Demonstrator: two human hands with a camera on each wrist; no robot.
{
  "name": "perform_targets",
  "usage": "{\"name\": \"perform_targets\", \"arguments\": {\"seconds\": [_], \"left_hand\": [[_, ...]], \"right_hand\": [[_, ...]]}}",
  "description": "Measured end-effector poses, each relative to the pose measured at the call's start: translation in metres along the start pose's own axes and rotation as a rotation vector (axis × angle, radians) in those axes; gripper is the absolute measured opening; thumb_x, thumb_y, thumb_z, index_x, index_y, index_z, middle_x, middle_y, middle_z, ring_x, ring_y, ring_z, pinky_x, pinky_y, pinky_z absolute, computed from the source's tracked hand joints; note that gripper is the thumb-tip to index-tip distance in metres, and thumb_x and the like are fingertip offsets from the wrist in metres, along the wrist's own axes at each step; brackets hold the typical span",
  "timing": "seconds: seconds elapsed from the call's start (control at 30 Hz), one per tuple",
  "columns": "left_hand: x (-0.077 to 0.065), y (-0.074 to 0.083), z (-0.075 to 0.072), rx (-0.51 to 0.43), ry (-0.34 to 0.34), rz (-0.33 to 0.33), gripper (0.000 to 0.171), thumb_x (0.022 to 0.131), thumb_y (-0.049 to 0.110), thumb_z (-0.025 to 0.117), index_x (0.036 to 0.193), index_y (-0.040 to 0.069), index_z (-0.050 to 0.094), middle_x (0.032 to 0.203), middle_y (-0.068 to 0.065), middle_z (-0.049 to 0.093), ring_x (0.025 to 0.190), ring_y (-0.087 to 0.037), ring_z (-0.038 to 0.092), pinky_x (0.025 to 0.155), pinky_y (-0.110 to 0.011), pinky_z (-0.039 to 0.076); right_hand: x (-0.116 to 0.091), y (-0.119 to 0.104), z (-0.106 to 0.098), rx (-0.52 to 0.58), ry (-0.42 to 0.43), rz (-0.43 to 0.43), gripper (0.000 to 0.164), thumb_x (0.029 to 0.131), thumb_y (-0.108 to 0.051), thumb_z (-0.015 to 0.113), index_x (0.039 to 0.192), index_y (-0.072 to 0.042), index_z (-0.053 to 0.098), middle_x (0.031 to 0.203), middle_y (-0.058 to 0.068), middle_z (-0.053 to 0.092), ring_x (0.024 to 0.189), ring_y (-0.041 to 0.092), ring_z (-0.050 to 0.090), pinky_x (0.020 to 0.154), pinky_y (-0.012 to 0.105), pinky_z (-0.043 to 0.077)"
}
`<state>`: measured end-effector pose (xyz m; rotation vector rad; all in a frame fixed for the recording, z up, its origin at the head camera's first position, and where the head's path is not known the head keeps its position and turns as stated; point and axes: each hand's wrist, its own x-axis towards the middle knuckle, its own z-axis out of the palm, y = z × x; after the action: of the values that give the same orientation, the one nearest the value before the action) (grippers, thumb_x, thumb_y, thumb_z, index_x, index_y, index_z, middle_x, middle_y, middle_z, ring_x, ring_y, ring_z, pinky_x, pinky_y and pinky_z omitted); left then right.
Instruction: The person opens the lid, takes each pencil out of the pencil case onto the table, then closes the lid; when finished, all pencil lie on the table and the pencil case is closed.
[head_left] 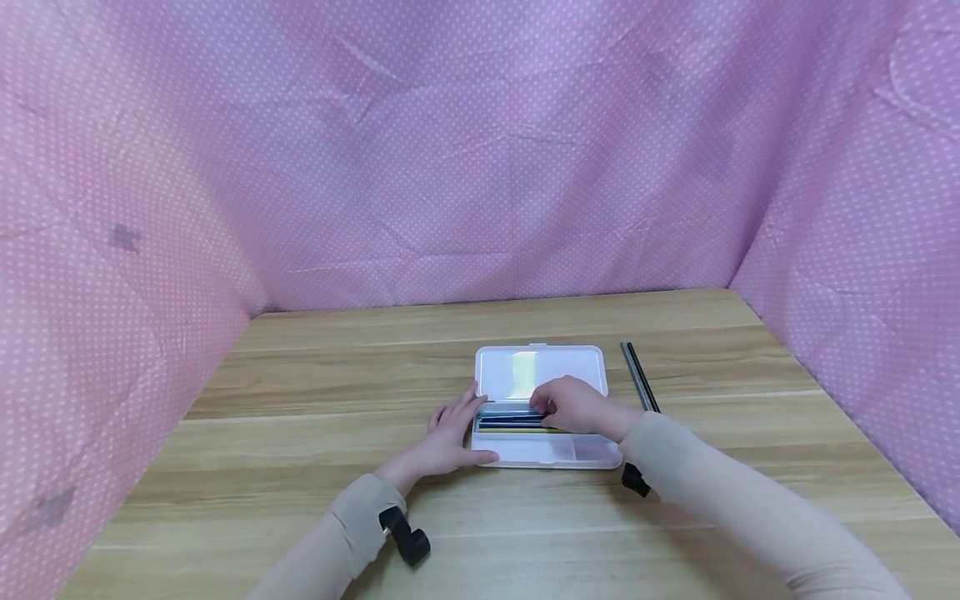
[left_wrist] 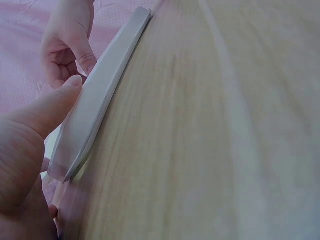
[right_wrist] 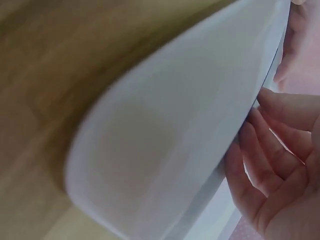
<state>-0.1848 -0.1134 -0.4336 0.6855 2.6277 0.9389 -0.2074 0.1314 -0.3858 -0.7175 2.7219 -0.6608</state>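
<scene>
An open white plastic pencil case lies on the table with its lid folded back. Several dark pencils and a yellow one lie lengthwise inside it. My left hand rests at the case's left end, fingers spread along the side and thumb at the front edge. From above, my right hand reaches into the case with bent fingers over the pencils. In the right wrist view its fingertips go behind the case wall, so I cannot tell whether they pinch a pencil.
Two dark stick-like things lie side by side on the wooden table, right of the case and partly behind my right forearm. A pink dotted cloth hangs around the back and sides.
</scene>
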Motion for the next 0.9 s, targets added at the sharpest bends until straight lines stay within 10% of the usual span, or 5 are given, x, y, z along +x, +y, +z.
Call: {"name": "perform_targets", "arguments": {"seconds": [0.9], "left_hand": [[0.0004,-0.0013,-0.0016,-0.014,-0.006,0.007,0.087,0.081,0.043,0.072,0.149,0.013,0.027,0.161,-0.006,-0.001,0.146,-0.034,0.008,0.112,-0.059,-0.002]], "right_hand": [[0.0058,-0.0014,0.0042,-0.097,-0.019,-0.129,0.016,0.080,0.003,0.069,0.088,-0.011,0.069,0.075,-0.005,0.059,0.072,0.010,0.050,0.075,0.031,0.047]]}}
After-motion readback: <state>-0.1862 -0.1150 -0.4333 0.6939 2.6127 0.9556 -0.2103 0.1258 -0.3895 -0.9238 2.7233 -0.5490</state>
